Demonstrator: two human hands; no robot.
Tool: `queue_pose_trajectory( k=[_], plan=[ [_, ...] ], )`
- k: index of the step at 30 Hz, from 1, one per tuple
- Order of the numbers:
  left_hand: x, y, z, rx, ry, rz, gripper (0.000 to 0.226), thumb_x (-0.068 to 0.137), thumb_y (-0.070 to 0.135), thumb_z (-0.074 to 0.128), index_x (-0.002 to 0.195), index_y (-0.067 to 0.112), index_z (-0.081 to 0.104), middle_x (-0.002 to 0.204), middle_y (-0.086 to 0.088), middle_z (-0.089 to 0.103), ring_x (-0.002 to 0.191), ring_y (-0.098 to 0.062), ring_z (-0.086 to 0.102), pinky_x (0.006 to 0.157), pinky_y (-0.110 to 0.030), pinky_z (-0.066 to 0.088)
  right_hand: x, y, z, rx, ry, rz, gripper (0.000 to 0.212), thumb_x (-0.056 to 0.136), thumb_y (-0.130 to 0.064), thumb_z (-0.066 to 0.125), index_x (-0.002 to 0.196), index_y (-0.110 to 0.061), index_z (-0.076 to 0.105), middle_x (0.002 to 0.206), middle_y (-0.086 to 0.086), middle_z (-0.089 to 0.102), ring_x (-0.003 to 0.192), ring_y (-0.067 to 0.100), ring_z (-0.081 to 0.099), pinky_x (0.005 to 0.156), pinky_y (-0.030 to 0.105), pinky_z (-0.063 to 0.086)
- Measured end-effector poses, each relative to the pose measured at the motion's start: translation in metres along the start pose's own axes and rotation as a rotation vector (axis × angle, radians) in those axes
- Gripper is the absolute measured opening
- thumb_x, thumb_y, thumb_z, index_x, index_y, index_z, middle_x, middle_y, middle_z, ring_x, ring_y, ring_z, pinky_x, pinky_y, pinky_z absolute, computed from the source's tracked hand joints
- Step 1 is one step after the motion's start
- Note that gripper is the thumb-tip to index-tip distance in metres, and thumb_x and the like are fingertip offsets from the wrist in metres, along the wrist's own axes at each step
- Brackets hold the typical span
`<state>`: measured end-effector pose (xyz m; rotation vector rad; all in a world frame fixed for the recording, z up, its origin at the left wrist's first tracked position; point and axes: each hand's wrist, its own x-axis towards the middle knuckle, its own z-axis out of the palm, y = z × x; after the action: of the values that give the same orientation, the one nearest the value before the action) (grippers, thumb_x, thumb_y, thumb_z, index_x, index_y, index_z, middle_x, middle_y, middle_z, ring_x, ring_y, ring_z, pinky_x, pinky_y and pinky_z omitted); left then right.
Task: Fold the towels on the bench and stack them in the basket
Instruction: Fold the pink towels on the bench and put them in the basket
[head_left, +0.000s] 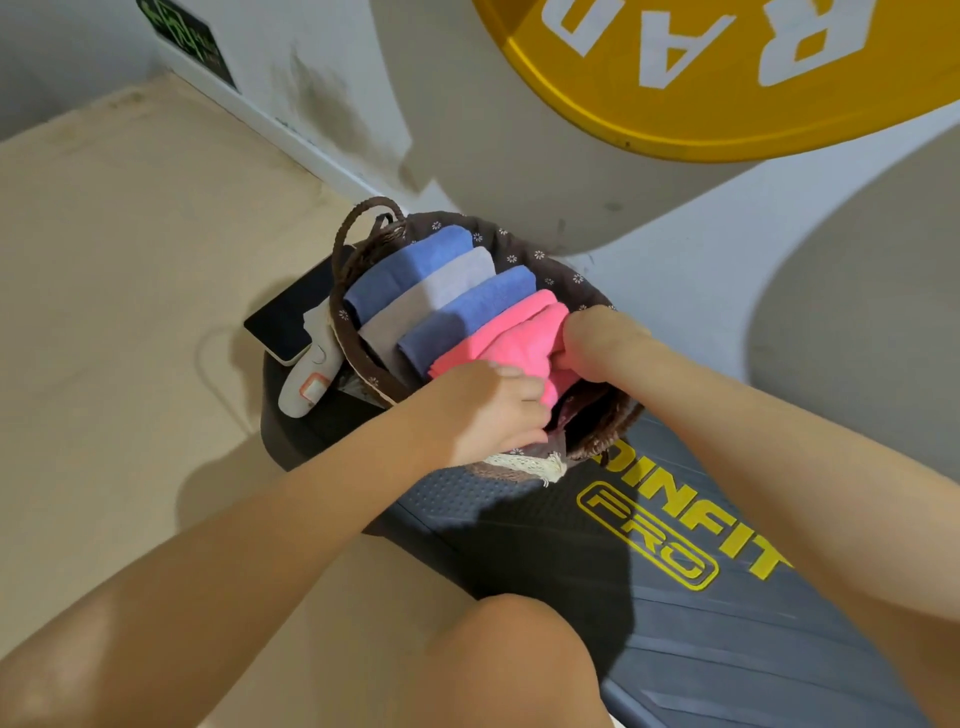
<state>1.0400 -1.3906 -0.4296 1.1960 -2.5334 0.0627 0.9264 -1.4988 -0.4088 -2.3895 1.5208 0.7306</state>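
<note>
A brown woven basket (558, 270) with a flowered lining stands on the far end of a dark bench (649, 597). Folded towels stand in it side by side: a blue towel (410, 265), a grey towel (431, 296), a second blue towel (467, 317) and a pink towel (514, 338) nearest me. My left hand (483, 410) grips the pink towel's near end inside the basket. My right hand (597, 338) holds its right side, fingers tucked between towel and basket wall.
A dark tablet (291, 317) and a white handheld device (306, 384) lie on the bench just left of the basket. A wall with a large yellow disc (727, 104) rises behind it. Beige floor (130, 286) spreads to the left. My knee (519, 665) is at the bottom.
</note>
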Motion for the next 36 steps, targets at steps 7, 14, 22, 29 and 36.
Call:
queue_pose_trajectory(
  k=[7, 14, 22, 29, 36],
  plan=[
    [-0.001, 0.008, -0.008, 0.038, -0.758, -0.159, 0.083, 0.088, 0.064, 0.002, 0.079, 0.008, 0.062, 0.077, -0.007, 0.063, 0.078, -0.025, 0.055, 0.079, -0.031, 0.028, -0.009, -0.003, 0.0, -0.104, 0.146, 0.112, 0.03, 0.091, -0.009, 0.046, 0.119, -0.011, 0.057, 0.126, 0.008, 0.058, 0.115, 0.029, 0.057, 0.08, 0.034, 0.045],
    [0.013, 0.025, -0.018, -0.213, -0.718, -0.372, 0.06, 0.09, 0.06, 0.032, 0.087, 0.008, 0.061, 0.096, -0.005, 0.059, 0.085, -0.02, 0.054, 0.075, -0.032, 0.044, -0.021, 0.012, -0.028, 0.435, 0.091, 0.073, 0.022, 0.083, 0.0, 0.051, 0.063, -0.007, 0.046, 0.046, 0.006, 0.048, 0.076, 0.032, 0.052, 0.051, 0.026, 0.041],
    [0.004, -0.009, -0.027, -0.272, -0.3, -0.693, 0.07, 0.086, 0.034, 0.06, 0.145, 0.019, 0.024, 0.145, -0.01, 0.034, 0.132, -0.026, 0.036, 0.103, -0.041, 0.037, -0.044, -0.026, 0.032, 1.351, -0.061, 0.153, 0.073, 0.077, 0.001, 0.037, 0.14, -0.027, 0.015, 0.111, 0.012, 0.053, 0.086, 0.025, 0.056, 0.067, 0.033, 0.056],
    [-0.006, -0.017, -0.011, -0.301, -0.399, -0.746, 0.08, 0.073, 0.047, 0.067, 0.141, 0.021, 0.032, 0.146, -0.01, 0.026, 0.133, -0.031, 0.03, 0.106, -0.044, 0.034, -0.047, -0.053, 0.031, 1.391, -0.01, 0.213, 0.094, 0.092, -0.013, 0.049, 0.141, -0.032, -0.029, 0.157, 0.014, -0.008, 0.079, 0.018, 0.056, 0.082, 0.033, 0.05],
    [-0.02, -0.029, -0.027, -0.576, -0.285, -0.816, 0.039, 0.088, 0.012, 0.053, 0.127, 0.017, 0.05, 0.134, 0.001, 0.021, 0.101, -0.012, 0.046, 0.096, -0.022, 0.035, -0.054, -0.058, 0.042, 1.383, 0.144, 0.018, 0.092, 0.092, -0.01, 0.055, 0.146, -0.032, -0.016, 0.156, -0.001, -0.023, 0.145, 0.011, 0.003, 0.096, 0.011, 0.015]
  ],
)
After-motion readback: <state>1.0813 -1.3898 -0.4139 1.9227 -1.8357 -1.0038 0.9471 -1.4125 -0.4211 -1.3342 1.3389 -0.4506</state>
